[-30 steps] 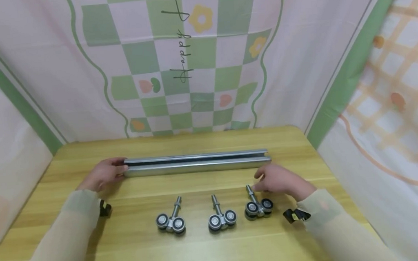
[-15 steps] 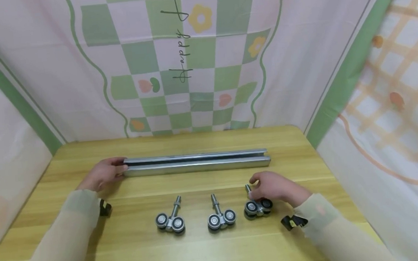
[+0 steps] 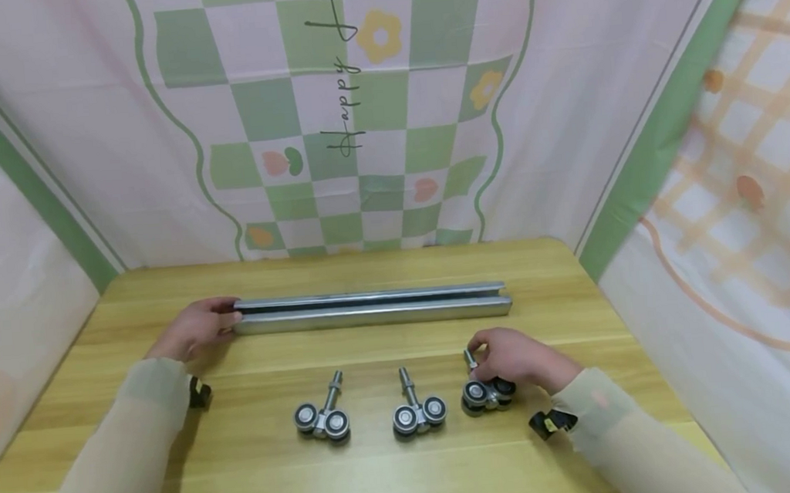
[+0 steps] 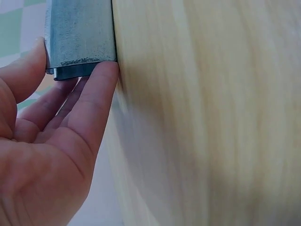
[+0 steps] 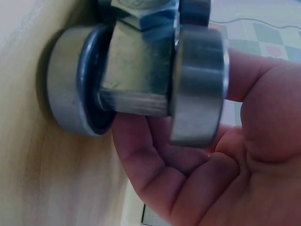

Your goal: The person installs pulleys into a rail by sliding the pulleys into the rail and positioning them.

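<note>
A long metal channel rail [image 3: 372, 315] lies across the back of the table, its slot facing up. My left hand [image 3: 195, 328] holds the rail's left end; in the left wrist view thumb and fingers of the hand [image 4: 56, 127] touch both sides of the rail end [image 4: 82, 37]. My right hand [image 3: 518, 357] grips the rightmost roller trolley [image 3: 476, 396] around its bolt. In the right wrist view the fingers of the hand [image 5: 188, 174] curl behind the trolley's metal block [image 5: 138, 70], partly hidden by it.
Two more roller trolleys stand in front of the rail, one at centre left [image 3: 322, 422] and one near the middle [image 3: 419, 416], bolts pointing back. Patterned cloth [image 3: 383, 93] hangs behind the wooden table [image 3: 358, 489] and at both sides.
My right hand has moved from near the rail's right end down and slightly left onto the rightmost trolley and taken hold of it. The left hand and the rail have not visibly moved.
</note>
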The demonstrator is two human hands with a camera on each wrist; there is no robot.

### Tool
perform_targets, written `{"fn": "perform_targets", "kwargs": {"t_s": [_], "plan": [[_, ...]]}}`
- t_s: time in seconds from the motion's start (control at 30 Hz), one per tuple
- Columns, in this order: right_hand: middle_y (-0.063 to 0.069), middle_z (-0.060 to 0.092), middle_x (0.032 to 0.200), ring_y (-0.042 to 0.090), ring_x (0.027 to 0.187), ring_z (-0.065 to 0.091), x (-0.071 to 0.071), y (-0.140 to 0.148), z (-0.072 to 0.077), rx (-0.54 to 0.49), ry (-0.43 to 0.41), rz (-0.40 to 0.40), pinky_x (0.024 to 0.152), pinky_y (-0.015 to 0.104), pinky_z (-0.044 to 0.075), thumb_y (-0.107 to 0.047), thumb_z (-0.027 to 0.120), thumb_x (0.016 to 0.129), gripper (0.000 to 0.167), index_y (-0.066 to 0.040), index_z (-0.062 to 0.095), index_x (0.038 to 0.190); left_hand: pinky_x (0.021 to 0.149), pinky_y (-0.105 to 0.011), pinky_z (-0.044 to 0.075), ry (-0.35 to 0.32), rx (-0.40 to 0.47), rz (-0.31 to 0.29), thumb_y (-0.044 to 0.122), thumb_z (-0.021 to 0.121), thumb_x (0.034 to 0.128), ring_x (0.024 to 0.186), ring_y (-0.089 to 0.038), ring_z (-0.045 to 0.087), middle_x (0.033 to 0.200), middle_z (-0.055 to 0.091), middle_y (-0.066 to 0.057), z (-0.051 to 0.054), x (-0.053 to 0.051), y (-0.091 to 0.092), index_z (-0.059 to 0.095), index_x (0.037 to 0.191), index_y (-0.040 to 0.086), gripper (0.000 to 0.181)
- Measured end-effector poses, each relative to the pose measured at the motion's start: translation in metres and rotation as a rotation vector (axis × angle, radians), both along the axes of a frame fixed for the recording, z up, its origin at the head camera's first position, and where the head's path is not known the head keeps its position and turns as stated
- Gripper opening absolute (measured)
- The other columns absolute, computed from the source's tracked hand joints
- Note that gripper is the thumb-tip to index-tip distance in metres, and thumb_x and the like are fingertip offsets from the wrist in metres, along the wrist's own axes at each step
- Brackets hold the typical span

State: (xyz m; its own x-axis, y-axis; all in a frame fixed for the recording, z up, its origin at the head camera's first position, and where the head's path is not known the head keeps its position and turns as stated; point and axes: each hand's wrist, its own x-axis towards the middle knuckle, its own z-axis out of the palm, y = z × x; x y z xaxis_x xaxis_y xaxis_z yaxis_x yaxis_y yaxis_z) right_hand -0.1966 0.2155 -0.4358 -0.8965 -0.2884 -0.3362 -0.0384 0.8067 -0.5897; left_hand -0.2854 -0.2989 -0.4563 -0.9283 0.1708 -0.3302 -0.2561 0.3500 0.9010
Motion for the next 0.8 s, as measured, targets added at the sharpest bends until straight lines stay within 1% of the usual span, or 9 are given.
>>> {"fn": "perform_targets", "kwargs": {"t_s": [0.2,0.37,0.5,0.63,0.8], "plan": [[0.002,0.065,0.085,0.018,0.075,0.061,-0.003,0.004,-0.006,-0.038,-0.026,-0.012,0.066,0.035,0.052,-0.011,0.081,0.081,0.049,-0.001,0.062,0.126,0.107,-0.047,0.043,0.004,-0.012,-0.010,0.008,0.053,0.1041,0.137,-0.044,0.034,0.153,0.027,-0.032,-0.001,-0.001,0.000,0.023,0.153,-0.009,0.060],[0.003,0.065,0.088,0.019,0.078,0.062,-0.005,0.007,-0.010,-0.087,-0.039,-0.049,0.069,0.035,0.053,-0.009,0.083,0.079,0.044,-0.004,0.064,0.118,0.106,-0.046,0.043,0.006,-0.016,-0.008,0.008,0.053,0.1040,0.137,-0.044,0.034,0.153,0.027,-0.031,-0.001,-0.001,0.000,0.023,0.153,-0.008,0.060],[0.003,0.065,0.092,0.019,0.082,0.062,-0.006,0.008,-0.010,-0.117,-0.031,-0.064,0.075,0.037,0.054,-0.008,0.084,0.077,0.041,-0.005,0.065,0.113,0.106,-0.046,0.043,0.006,-0.004,-0.002,0.007,0.053,0.1037,0.137,-0.044,0.034,0.154,0.026,-0.031,-0.002,-0.001,-0.001,0.023,0.153,-0.008,0.060],[0.003,0.065,0.094,0.019,0.084,0.062,-0.005,0.009,-0.010,-0.130,-0.013,-0.063,0.079,0.038,0.054,-0.009,0.084,0.077,0.041,-0.005,0.065,0.113,0.106,-0.046,0.043,0.007,0.000,0.006,0.006,0.053,0.1034,0.137,-0.044,0.034,0.154,0.026,-0.031,-0.001,0.000,0.000,0.023,0.154,-0.008,0.060],[0.003,0.065,0.092,0.019,0.085,0.061,-0.005,0.011,-0.012,-0.164,-0.012,-0.071,0.079,0.037,0.054,-0.008,0.083,0.078,0.039,-0.003,0.065,0.113,0.106,-0.045,0.044,0.005,-0.004,0.003,0.007,0.054,0.1034,0.137,-0.043,0.033,0.155,0.026,-0.030,0.002,0.002,0.001,0.024,0.154,-0.008,0.060]]}}
